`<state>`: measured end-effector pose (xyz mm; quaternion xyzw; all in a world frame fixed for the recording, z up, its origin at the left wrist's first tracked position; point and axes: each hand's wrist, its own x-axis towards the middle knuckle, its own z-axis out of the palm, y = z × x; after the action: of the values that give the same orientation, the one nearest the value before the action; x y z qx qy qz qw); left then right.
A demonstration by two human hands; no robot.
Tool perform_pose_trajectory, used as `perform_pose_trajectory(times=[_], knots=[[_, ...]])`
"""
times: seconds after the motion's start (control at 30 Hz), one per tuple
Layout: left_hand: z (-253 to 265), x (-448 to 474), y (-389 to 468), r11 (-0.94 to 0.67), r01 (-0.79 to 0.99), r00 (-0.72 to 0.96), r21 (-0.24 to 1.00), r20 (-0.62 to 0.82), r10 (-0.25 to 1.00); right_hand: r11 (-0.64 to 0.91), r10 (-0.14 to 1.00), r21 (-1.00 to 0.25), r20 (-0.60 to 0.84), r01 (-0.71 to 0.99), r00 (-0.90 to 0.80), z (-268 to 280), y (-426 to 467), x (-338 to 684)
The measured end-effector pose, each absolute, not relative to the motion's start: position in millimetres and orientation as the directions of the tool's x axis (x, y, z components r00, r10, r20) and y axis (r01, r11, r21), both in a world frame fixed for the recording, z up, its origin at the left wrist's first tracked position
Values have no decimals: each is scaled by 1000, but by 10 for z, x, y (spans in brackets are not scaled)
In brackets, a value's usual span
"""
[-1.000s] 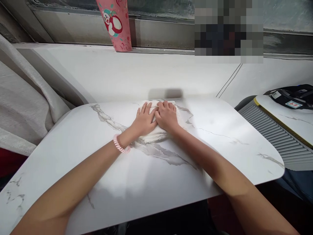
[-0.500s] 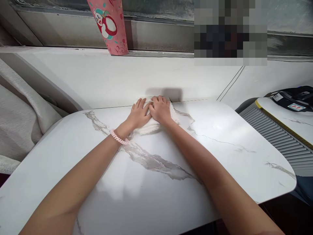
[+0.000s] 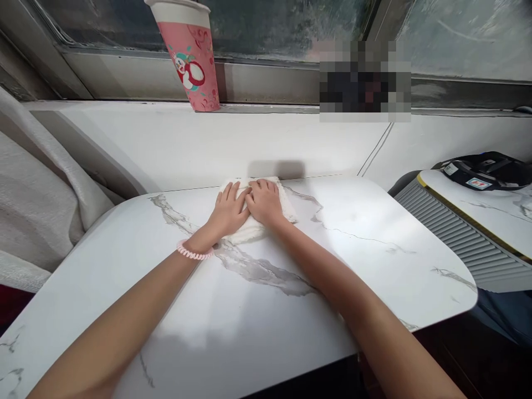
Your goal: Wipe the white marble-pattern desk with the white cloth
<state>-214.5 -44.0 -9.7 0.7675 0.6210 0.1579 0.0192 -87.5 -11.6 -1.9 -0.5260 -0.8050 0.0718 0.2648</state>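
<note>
A fluffy white cloth (image 3: 245, 231) lies flat on the white marble-patterned table (image 3: 374, 249), close to its back edge by the wall. My left hand (image 3: 230, 212) rests on the cloth's left part with fingers spread; a pink coil band (image 3: 194, 252) circles that wrist. Beside it, my right hand (image 3: 266, 202) presses on the cloth, its fingers stretched forward and laid flat. The thumb sides of both hands meet or overlap near the cloth's middle. Part of the cloth is hidden beneath the hands.
On the window ledge stands a pink and white paper cup (image 3: 193, 61). A light grey curtain (image 3: 37, 183) hangs at the left. To the right are a ribbed grey panel (image 3: 461, 233) and a black strap-like item (image 3: 486, 170) on another white surface. A blurred patch covers part of the window.
The view has tilted up a little, so more of the cup and window shows. Both hands stay on the cloth, which sits slightly nearer and further left in the picture.
</note>
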Motion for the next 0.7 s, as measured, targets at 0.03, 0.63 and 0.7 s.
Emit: perform_pose_trajectory(times=[0.03, 0.63, 0.7], knots=[[-95, -2139, -517, -221, 949, 173, 227, 213, 962, 449, 880, -392, 352, 803, -320, -23, -184, -867], [-30, -2026, -2426, -310, 916, 272, 256, 174, 947, 703, 704, -212, 343, 679, -622, 86, -1830, -288], [-35, -2062, -2572, -288, 923, 249, 255, 172, 953, 705, 703, -293, 402, 646, -586, 12, -1946, -310]])
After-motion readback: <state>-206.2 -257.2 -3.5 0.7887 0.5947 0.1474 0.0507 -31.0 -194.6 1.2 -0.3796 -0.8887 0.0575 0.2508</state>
